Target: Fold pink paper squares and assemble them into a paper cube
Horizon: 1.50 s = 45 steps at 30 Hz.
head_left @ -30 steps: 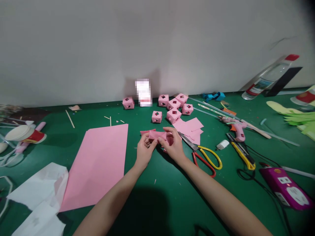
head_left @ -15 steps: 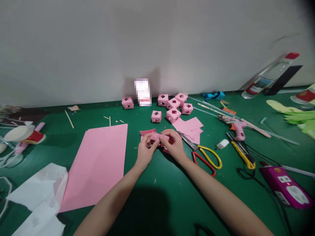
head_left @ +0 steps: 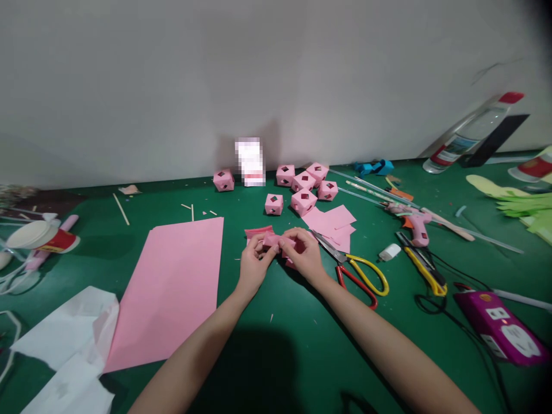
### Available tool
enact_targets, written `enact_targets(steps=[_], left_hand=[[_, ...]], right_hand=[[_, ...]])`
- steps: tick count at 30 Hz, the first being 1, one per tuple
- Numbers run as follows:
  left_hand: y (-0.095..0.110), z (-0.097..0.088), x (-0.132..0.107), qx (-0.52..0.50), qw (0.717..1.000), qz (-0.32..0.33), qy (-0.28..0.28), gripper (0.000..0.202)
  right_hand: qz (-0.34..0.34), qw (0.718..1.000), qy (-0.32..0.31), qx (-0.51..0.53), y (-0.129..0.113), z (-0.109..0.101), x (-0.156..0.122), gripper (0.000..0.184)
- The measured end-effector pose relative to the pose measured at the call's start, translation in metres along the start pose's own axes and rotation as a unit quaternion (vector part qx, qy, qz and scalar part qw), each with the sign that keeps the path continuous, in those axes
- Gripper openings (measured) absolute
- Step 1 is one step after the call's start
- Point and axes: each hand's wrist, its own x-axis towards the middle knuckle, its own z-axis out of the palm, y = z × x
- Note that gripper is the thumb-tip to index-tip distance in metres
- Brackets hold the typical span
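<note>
Between my fingertips is a small folded piece of pink paper [head_left: 271, 240], held low over the green table. My left hand [head_left: 256, 259] pinches its left side, and my right hand [head_left: 302, 253] pinches the right side; both partly hide its shape. Folded pink strips [head_left: 259, 231] lie just behind my left hand. More pink paper shows under my right fingers. Flat pink paper pieces [head_left: 334, 221] rest beyond my right hand, touched by the tips of scissors [head_left: 345, 261] with one red and one yellow handle. Several pink paper cubes with diamond-shaped holes [head_left: 303, 201] stand behind.
Large pink sheets [head_left: 176, 287] and crumpled white paper [head_left: 73, 339] lie on the left, near a paper cup [head_left: 47, 236]. On the right are a pink glue gun [head_left: 418, 225], a yellow utility knife [head_left: 425, 267], a purple power box [head_left: 500, 328] and a leaning bottle [head_left: 470, 138].
The folded paper between my fingers has tilted slightly. Both hands stay in nearly the same place, and the things on the table have not moved.
</note>
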Motion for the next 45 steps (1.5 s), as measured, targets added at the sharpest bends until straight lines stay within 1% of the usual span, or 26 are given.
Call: enact_targets(steps=[16, 22, 30, 37, 39, 43, 45], left_hand=[[-0.004, -0.0018, 0.0009, 0.007, 1.0, -0.003, -0.008, 0.028], [-0.002, -0.0013, 0.0006, 0.0, 1.0, -0.008, -0.01, 0.029], [-0.002, -0.0024, 0.0009, 0.015, 1.0, -0.008, -0.012, 0.032], [-0.0011, -0.0021, 0.0013, 0.022, 1.0, 0.001, -0.004, 0.029], [0.0004, -0.0016, 0.0013, 0.011, 1.0, -0.002, 0.005, 0.028], [0.0032, -0.0013, 0.0016, -0.022, 0.999, -0.015, 0.037, 0.031], [0.004, -0.0013, 0.0018, -0.03, 0.998, -0.024, 0.046, 0.034]], right_hand=[[0.007, 1.0, -0.005, 0.011, 0.0005, 0.0002, -0.0004, 0.009], [0.013, 1.0, -0.007, 0.012, 0.0002, -0.0001, -0.0004, 0.011], [0.017, 1.0, -0.006, 0.007, -0.0007, -0.0005, 0.0004, 0.012], [0.01, 1.0, -0.013, 0.012, -0.0007, -0.0002, -0.0007, 0.011], [0.02, 1.0, -0.015, 0.016, -0.0002, 0.0002, -0.0014, 0.011], [0.072, 0.997, -0.011, 0.036, 0.0023, 0.001, -0.0013, 0.019], [0.085, 0.995, -0.007, 0.058, 0.0035, 0.0013, -0.0005, 0.02]])
